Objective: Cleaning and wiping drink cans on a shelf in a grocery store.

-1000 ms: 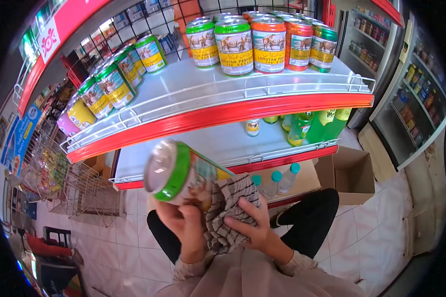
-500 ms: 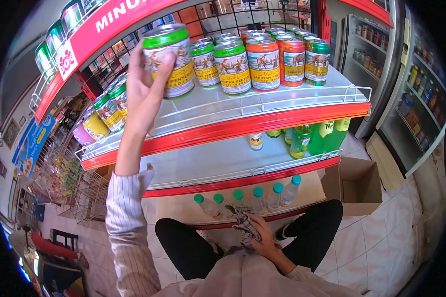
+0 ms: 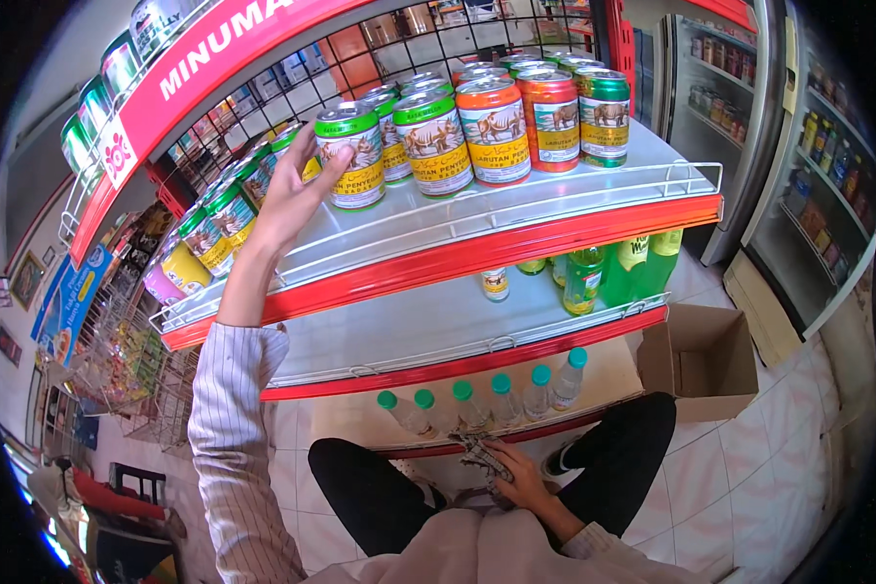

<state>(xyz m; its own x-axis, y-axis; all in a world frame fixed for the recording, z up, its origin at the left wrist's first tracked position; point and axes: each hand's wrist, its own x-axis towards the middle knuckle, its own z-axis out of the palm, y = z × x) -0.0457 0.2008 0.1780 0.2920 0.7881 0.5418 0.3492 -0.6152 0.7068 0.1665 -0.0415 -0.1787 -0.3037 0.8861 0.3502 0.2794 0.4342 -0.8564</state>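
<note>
My left hand is wrapped round the left side of a green-topped drink can, thumb across its front. That can is upright at the left end of the front row on the upper shelf, beside another green-topped can. Orange-topped cans and a green one continue the row to the right. Low between my knees, my right hand grips a crumpled patterned grey cloth.
A white wire rail runs along the shelf front. More cans stand at the left. Below are green bottles and several clear bottles with green caps. An open cardboard box and glass-door fridges are at the right.
My left hand has lowered the can from in front of the row to the shelf, away from me. The right hand still grips the cloth, now slightly lower.
</note>
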